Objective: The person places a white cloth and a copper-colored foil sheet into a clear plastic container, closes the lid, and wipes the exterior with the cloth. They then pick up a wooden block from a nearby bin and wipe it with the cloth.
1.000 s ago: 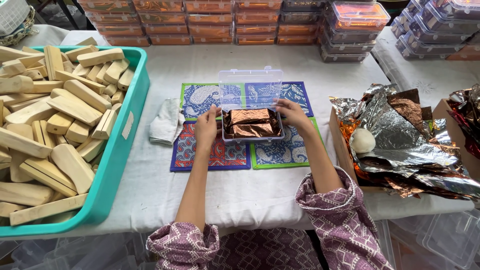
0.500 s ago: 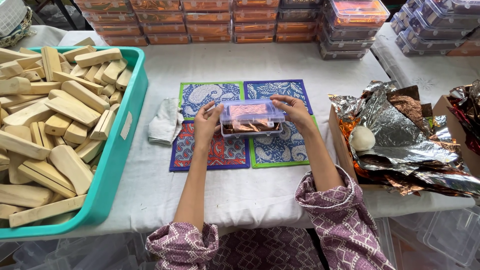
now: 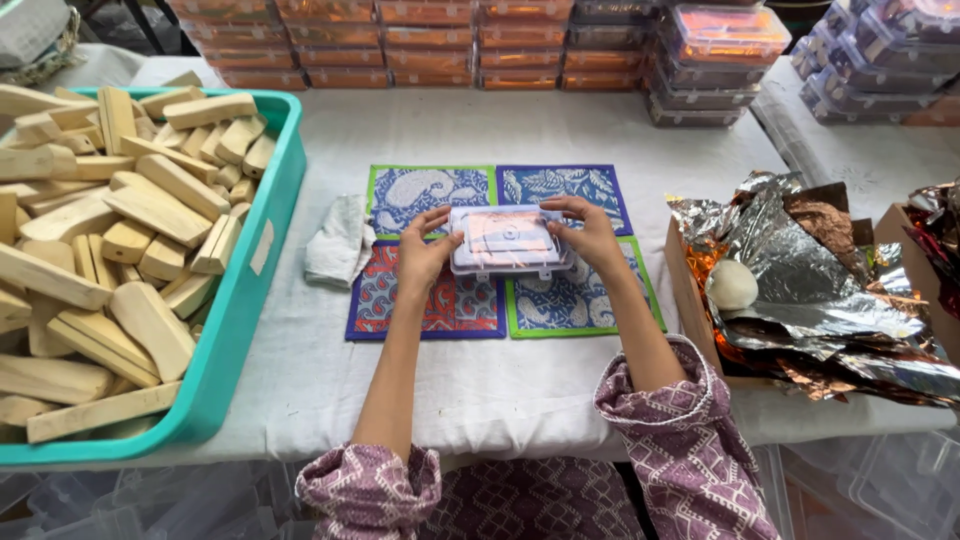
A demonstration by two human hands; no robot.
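Observation:
A small clear plastic box (image 3: 508,240) with its lid down rests on patterned cloth mats (image 3: 430,300) in the middle of the white table. Copper-coloured foil shows faintly through the lid. My left hand (image 3: 423,253) grips the box's left end, thumb on top. My right hand (image 3: 588,233) holds the right end, fingers laid over the lid's far edge.
A teal tub (image 3: 250,270) full of pale wooden blocks fills the left. A folded grey cloth (image 3: 338,243) lies beside the mats. Crumpled silver and copper foil (image 3: 810,270) with a white ball (image 3: 732,284) sits in a box at right. Stacked filled clear boxes (image 3: 470,45) line the back.
The box's lid stood open with the foil-wrapped contents showing; both hands swung it down, and now it lies flat and closed on the box.

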